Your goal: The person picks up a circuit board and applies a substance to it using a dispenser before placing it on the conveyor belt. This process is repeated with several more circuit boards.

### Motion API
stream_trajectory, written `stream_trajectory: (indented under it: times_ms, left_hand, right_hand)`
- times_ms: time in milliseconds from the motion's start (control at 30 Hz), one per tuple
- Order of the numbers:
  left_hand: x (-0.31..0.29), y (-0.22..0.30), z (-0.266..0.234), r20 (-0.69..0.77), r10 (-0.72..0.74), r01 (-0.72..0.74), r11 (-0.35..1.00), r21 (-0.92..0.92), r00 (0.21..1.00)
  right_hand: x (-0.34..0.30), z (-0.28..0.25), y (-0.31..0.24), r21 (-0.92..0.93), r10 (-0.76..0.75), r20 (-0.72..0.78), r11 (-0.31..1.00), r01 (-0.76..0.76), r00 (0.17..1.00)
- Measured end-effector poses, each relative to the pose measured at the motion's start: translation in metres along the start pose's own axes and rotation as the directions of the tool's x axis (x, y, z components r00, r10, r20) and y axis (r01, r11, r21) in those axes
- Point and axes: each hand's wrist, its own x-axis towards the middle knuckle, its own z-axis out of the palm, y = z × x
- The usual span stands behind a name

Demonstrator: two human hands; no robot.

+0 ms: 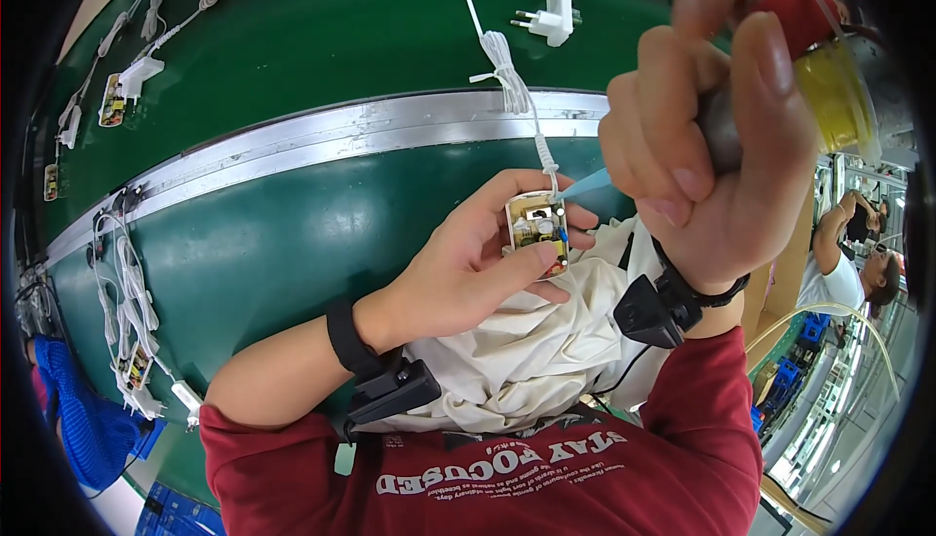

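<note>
My left hand [450,273] is closed on an open adapter half-shell with its circuit board [539,229] facing up, thumb across the lower edge. A white cable [541,151] runs away from the board's far end. My right hand [697,136] is wrapped round a dispenser with a pale blue tapered nozzle [588,184]. The nozzle's tip is at the board's far end, beside the cable; whether it touches is unclear. Part of the dispenser, with a red piece [801,12] and a yellow section [824,97], shows beyond my right fingers; the rest of its body is hidden.
A metal rail [322,136] crosses the green bench. Beyond it lie a white plug adapter [556,18] and more cabled boards [114,99] at far left. Bundled white cables [122,292] lie at near left. White cloth [507,351] covers my lap. Another person [843,278] is at far right.
</note>
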Motion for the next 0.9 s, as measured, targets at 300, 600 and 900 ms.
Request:
stream_trajectory:
  times_ms: [300, 600, 900]
  left_hand:
    - [0.003, 0.0, -0.011, -0.157, 0.056, -0.082, 0.983, -0.165, 0.986]
    - [-0.002, 0.002, -0.014, -0.111, 0.098, -0.118, 0.975, -0.191, 0.989]
    - [-0.001, 0.002, -0.015, -0.077, 0.103, -0.119, 0.965, -0.233, 0.992]
  right_hand:
    - [-0.017, 0.001, -0.003, 0.026, 0.025, 0.098, 0.999, -0.028, 0.995]
    - [-0.022, -0.006, -0.002, 0.048, 0.03, 0.173, 0.998, -0.039, 0.984]
    - [-0.024, 0.003, -0.006, 0.099, -0.014, 0.158, 0.995, -0.002, 0.987]
